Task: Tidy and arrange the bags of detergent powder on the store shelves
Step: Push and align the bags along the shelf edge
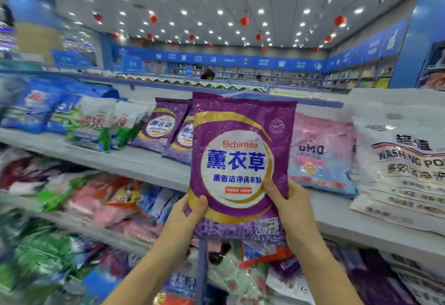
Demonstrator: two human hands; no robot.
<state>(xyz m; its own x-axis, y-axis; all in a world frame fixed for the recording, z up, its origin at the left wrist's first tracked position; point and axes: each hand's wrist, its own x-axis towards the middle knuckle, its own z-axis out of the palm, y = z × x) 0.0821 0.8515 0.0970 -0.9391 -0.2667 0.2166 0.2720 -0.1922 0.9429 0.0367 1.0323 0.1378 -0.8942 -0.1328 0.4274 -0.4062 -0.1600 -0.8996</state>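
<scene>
While upright, purple detergent bag (240,160) between left hand (185,218) and right hand (291,210)

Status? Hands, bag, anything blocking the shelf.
Both on: left hand, right hand grip purple bag low, upright before shelf. Left of it matching bags lean, pink bag right. Shelf spot behind bag hidden.

The lower-left shelf bags (48,208) are a coloured blur. The white washing powder bag (404,167) is cut off at the right edge. The purple bag (240,165) covers the left edge of the pink bag (322,150); the price sticker (269,226) is unreadable.
</scene>
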